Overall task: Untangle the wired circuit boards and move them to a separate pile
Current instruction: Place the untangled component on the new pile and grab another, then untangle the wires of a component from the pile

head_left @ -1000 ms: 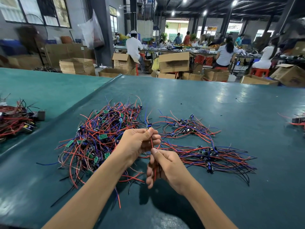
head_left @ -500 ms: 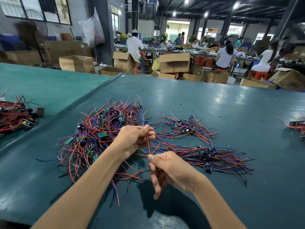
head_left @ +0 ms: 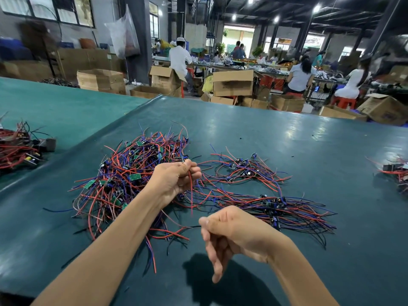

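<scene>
Ceiling lamps (head_left: 316,8) at one o'clock give bright, even light; glare streaks the table (head_left: 293,133) at two. The right hand (head_left: 234,233) casts a dark shadow (head_left: 231,283) at six. Background blurs at ten and two; edges bow.

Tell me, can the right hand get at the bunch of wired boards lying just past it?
Probably yes. The bunch lies on the green table just beyond the right hand, with nothing standing between them. The left hand grips a red wire off to the side.
</scene>
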Tool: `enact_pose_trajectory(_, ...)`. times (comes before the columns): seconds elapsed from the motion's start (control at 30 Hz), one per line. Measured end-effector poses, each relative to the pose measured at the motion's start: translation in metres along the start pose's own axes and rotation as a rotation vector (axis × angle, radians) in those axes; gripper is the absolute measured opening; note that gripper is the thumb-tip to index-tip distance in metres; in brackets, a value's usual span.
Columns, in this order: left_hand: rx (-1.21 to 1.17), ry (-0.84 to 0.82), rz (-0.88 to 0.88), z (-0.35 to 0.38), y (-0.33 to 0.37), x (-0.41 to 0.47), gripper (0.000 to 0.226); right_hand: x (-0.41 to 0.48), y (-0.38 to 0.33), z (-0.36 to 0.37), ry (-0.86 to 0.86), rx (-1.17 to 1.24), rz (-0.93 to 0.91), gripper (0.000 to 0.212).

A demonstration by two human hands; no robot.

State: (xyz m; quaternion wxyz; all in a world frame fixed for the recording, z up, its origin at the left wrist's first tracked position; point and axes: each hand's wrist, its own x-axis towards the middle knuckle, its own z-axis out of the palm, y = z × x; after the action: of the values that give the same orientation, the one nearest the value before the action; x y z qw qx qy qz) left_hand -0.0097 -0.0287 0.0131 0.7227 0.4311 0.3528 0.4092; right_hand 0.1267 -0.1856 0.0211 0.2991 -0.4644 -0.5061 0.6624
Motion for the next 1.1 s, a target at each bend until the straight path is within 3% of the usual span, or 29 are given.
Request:
enact_pose_trajectory(0.2,0.082,-0.086,-0.021,-0.008,-0.002,-0.009,0.02,-0.009,-0.008,-0.015,0.067,-0.161,0.038,0.037)
enact_pose_trajectory(0.37,0.106,-0.225,-0.035,-0.001,-0.003,-0.028,0.018,-0.008,-0.021,-0.039,0.431,-0.116,-0.133,0.034)
enact_pose_trajectory(0.5,0.278,-0.239,0.096,0.008,-0.011,-0.042,0.018,0.008,-0.02,-0.044,0.725,0.006,-0.328,0.027)
enact_pose_trajectory(0.6,0.527,-0.225,0.269,0.012,-0.016,-0.049,0.023,0.021,-0.019,-0.037,0.703,0.009,-0.387,0.023)
enact_pose_trajectory(0.73,1.086,-0.089,0.599,0.011,-0.021,-0.054,0.026,0.035,-0.012,-0.039,0.624,0.027,-0.301,0.019)
enact_pose_trajectory(0.87,1.249,-0.098,0.681,0.007,-0.026,-0.052,0.025,0.042,0.003,-0.047,0.557,0.155,-0.282,0.013)
enact_pose_trajectory(0.93,1.065,-0.142,0.578,0.005,-0.031,-0.053,0.02,0.043,0.011,-0.051,0.503,0.278,-0.298,0.012)
enact_pose_trajectory(1.0,0.69,-0.195,0.334,0.004,-0.037,-0.057,0.022,0.043,0.015,-0.055,0.457,0.37,-0.346,0.014)
enact_pose_trajectory(1.1,0.17,-0.199,0.0,0.003,-0.041,-0.061,0.052,0.041,0.02,-0.055,0.405,0.482,-0.449,0.029)
